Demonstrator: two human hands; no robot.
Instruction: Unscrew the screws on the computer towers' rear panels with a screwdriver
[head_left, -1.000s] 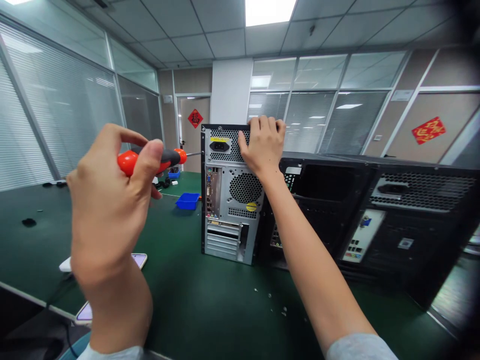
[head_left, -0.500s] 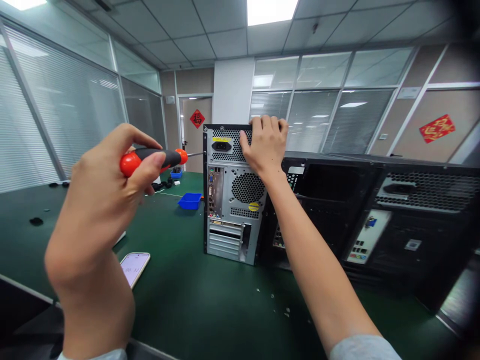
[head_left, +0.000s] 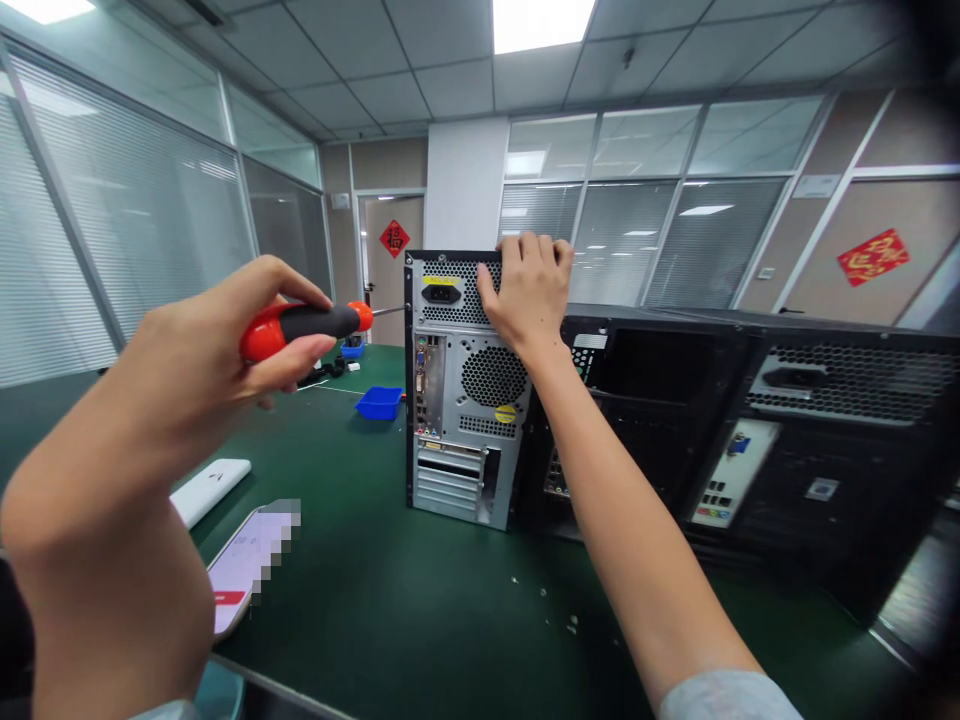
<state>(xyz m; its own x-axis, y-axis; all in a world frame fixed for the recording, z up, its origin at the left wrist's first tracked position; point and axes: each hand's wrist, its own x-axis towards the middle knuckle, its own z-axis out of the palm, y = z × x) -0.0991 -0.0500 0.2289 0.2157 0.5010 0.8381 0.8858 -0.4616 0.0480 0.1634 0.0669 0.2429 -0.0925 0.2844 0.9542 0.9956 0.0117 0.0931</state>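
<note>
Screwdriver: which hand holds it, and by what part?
The left hand holds the screwdriver by its orange-and-black handle; the right hand grips the computer case.

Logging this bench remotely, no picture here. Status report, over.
Left hand grips screwdriver, tip at computer case edge. Right hand clasps case top. Nothing in the way.
</note>
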